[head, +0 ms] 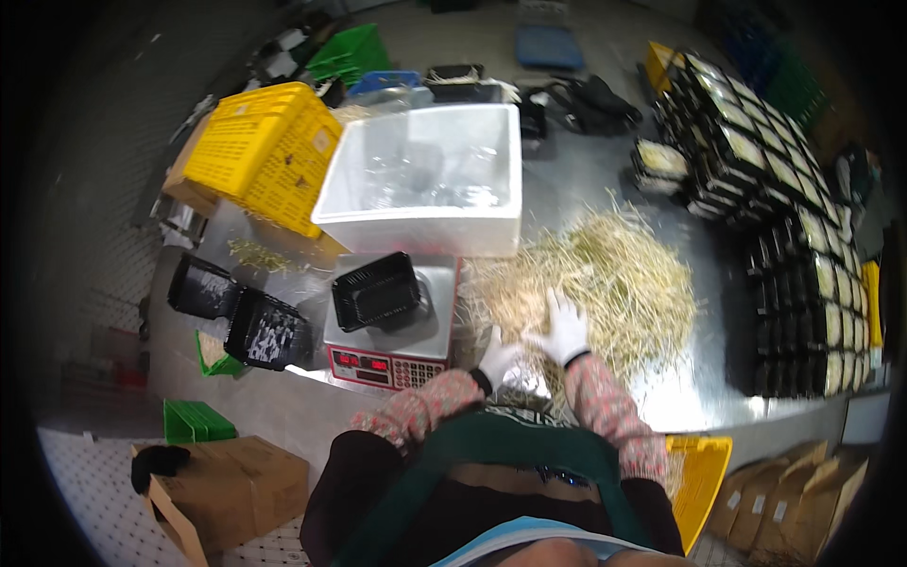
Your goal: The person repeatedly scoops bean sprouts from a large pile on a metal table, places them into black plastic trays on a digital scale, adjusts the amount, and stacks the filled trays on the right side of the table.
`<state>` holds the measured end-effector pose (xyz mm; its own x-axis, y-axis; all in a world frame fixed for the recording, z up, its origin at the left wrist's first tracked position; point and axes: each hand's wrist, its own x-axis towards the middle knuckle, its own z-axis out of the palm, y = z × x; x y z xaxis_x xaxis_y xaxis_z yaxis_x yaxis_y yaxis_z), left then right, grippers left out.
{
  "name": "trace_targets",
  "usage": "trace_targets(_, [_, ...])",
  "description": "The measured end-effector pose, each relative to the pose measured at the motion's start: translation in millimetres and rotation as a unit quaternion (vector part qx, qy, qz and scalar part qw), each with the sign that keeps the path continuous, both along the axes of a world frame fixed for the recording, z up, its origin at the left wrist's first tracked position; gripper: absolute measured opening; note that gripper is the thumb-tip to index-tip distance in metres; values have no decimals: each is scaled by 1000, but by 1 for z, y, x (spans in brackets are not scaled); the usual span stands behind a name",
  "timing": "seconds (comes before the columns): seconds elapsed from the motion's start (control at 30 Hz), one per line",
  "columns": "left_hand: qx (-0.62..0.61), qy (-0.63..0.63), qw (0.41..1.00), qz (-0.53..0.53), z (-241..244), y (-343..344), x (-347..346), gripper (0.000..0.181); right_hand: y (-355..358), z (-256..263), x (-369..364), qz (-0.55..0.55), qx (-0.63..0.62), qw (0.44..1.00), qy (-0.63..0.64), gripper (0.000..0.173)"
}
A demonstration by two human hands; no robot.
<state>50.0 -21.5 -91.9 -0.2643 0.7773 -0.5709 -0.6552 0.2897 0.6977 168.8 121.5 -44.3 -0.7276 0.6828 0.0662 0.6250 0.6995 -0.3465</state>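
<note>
A heap of bean sprouts lies on the metal table in front of me. My right hand, in a white glove, rests on its near left side with fingers spread. My left hand, also gloved, touches the near left edge of the sprouts, fingers partly hidden. No sprouts are visibly gripped in either hand. Left of the hands stands a red-framed digital scale with a lit display. An empty black plastic tray sits tilted on its steel pan.
A white foam box stands behind the scale, beside a tilted yellow crate. Black trays lie at left. Stacks of filled black trays line the right side. A cardboard box and a yellow bin stand below the table.
</note>
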Motion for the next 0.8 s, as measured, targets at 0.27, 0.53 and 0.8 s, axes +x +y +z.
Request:
trace_targets(0.27, [16,804,429,-412,47,53,-58,133,-21,24,8,-30,4,987,-161,139])
trace_targets(0.53, [-35,753,527,-393,-3,142,-85,86,49,23,0,-39,-107,981,-155,119])
trace_targets(0.8, [62,722,613,-315,84,79,-71,27,110,-12,100,-12,55,998,-3,57])
